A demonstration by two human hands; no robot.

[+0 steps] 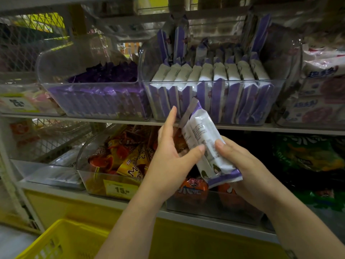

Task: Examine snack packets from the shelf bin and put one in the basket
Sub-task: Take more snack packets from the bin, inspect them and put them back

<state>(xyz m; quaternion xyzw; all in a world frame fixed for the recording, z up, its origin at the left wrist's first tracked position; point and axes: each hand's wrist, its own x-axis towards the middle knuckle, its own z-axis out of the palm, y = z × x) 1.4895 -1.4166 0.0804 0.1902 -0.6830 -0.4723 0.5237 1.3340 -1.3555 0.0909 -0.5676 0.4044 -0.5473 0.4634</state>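
While both hands hold it, the snack packet (203, 139) hangs tilted in the air just in front of the upper shelf, its white side with small print facing the camera and its purple ends at top and bottom. The right hand (240, 161) grips the lower end, thumb on the front and fingers curled round behind. The left hand (168, 154) pinches the left edge: its thumb presses on the white front, while its forefinger (172, 116) stands straight up beside the top flap; its other fingers are hidden behind the packet.

Just behind the packet stands the clear bin (276, 82) on the upper shelf (93, 117), packed with rows of like white and purple packets (220, 71) set on edge, a few standing taller at the back. To its left, touching it, is a second clear bin (56, 62) holding dark purple packets. To its right lie white and pink bags (321, 94).

On the lower shelf, under the hands, a clear bin (82, 161) holds orange and yellow packets (119, 159) in a loose heap, with a yellow price tag (120, 189) on its front. Green bags (306, 156) lie to the right of it. A yellow basket (61, 240) shows at the bottom left, below the left forearm and well apart from the packet.
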